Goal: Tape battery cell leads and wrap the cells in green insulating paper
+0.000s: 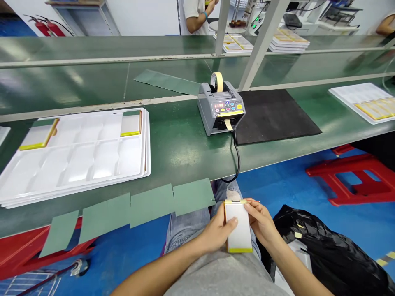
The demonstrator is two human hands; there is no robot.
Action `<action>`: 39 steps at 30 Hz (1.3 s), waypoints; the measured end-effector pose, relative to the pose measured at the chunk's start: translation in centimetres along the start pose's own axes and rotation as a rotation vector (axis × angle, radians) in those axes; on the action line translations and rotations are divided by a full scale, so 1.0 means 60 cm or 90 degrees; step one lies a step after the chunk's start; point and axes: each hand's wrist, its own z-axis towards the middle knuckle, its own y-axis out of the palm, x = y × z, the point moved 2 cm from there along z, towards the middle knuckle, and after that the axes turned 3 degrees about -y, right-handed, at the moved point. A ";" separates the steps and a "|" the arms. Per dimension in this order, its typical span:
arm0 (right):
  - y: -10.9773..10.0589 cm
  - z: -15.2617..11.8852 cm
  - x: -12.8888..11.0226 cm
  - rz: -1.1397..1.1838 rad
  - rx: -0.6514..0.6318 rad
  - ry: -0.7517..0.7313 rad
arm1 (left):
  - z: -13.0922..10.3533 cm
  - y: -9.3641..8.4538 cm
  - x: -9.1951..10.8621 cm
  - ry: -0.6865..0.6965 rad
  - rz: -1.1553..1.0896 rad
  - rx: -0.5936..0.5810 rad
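Note:
Above my lap I hold a flat silver battery pack [240,232] with yellow tape along its top and bottom edges. My left hand [217,230] grips its left side, the thumb lying across its face. At its top right corner my right hand [261,220] pinches the edge, where a thin red wire sticks out to the right; a dark wire end shows at the left. In front stands a grey tape dispenser [220,107] with a short tape piece [228,124] jutting from its slot. Several green paper sheets [151,205] hang along the table edge left of my hands.
Stacked white trays [77,172] at the left carry two similar packs. A black mat [274,115] lies right of the dispenser. Another white tray [354,92] is farther right. Below are a red stool [354,176] and a black bag [333,255]. A co-worker [196,16] stands beyond the bench.

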 end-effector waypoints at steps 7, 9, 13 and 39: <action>0.038 0.044 0.072 -0.018 0.014 0.060 | 0.014 -0.044 -0.047 -0.166 -0.144 0.129; 0.065 0.051 0.077 -0.019 -0.021 0.059 | 0.003 -0.063 -0.043 -0.165 -0.160 0.167; 0.112 0.049 0.068 -0.018 -0.090 0.028 | -0.025 -0.090 -0.022 -0.146 -0.163 0.220; 0.112 0.062 0.077 -0.049 -0.113 0.045 | -0.030 -0.092 -0.019 -0.116 -0.215 0.256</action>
